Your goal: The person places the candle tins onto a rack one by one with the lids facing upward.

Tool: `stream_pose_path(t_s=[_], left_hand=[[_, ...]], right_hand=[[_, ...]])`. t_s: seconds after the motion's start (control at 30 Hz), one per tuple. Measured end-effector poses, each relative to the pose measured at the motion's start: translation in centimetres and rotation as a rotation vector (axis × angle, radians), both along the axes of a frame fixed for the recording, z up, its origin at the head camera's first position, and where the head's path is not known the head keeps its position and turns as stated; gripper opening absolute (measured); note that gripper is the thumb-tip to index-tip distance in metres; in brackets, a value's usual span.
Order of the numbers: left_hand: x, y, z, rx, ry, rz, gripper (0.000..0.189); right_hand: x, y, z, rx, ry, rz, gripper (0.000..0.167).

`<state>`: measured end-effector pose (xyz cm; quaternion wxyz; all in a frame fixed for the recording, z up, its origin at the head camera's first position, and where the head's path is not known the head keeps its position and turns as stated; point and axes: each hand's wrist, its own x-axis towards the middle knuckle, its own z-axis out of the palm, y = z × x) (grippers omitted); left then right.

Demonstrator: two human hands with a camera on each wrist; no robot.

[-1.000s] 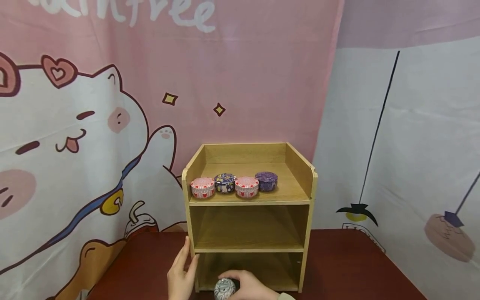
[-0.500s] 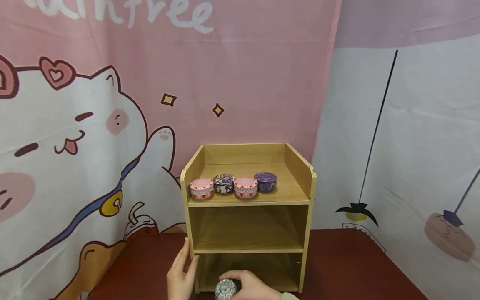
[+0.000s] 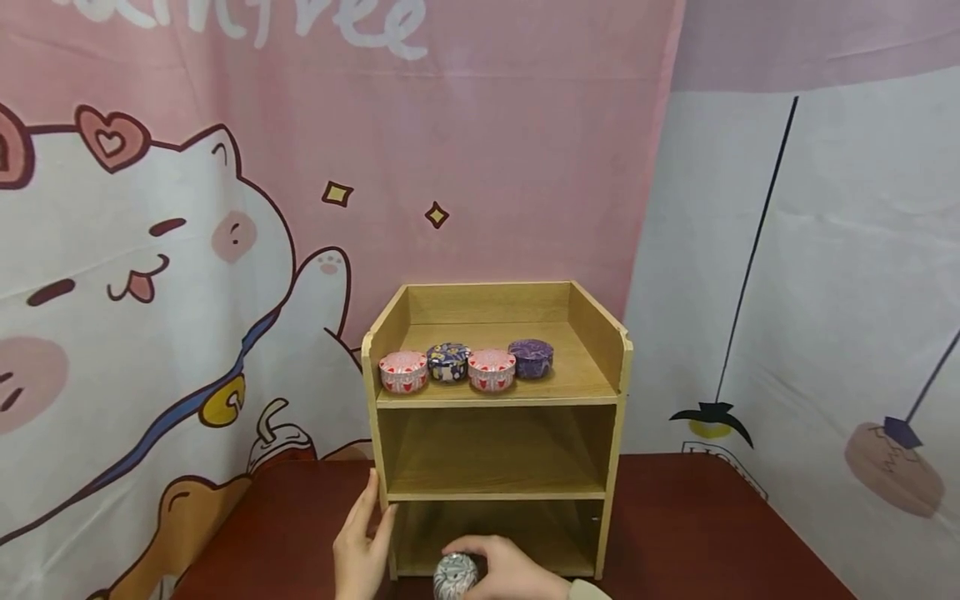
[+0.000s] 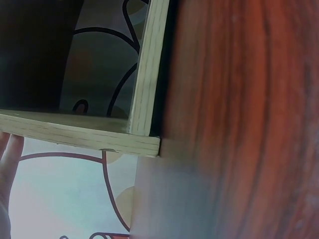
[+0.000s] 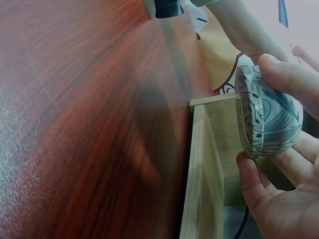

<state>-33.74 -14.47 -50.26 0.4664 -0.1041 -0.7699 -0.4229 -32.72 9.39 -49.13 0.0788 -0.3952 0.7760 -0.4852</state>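
Observation:
In the head view my right hand point(image 3: 513, 571) holds a small round tin point(image 3: 455, 576) with a grey-white pattern, in front of the bottom compartment of the wooden shelf point(image 3: 498, 402). The right wrist view shows the tin point(image 5: 271, 117) tipped on its side, its leaf pattern grey-green, pinched between thumb and fingers. Against the shelf's left side panel rests my left hand point(image 3: 362, 546), fingers fairly straight. Only a few left fingers point(image 4: 11, 162) show in the left wrist view, touching the wooden panel.
On the top shelf stand two pink-and-red tins point(image 3: 404, 372), point(image 3: 492, 371), a dark blue patterned tin point(image 3: 448, 363) and a purple tin point(image 3: 531, 359). The shelf stands on a reddish-brown table point(image 3: 675, 533). Behind hangs a printed pink and white curtain point(image 3: 510, 167).
My right hand and the tin have shifted very slightly to the right. The left hand stays at the shelf's side, and the head view has tilted a little.

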Motion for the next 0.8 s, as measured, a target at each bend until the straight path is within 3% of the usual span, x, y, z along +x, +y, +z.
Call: stream_pose_path(t_s=[0.4,0.63,0.8], left_hand=[[0.18,-0.18,-0.10,0.010,-0.047,0.000,0.074],[0.39,-0.18,-0.63,0.006,-0.042,0.037,0.075],[0.02,-0.20,-0.19,-0.007,-0.021,0.008,0.075]], right_hand=[[0.44,0.06,0.59,-0.039,-0.065,-0.008,0.047],[0.79,0.26,-0.11,-0.119,-0.209,0.047,0.050],[0.36,0.34,0.15,-0.093,-0.136,0.003,0.049]])
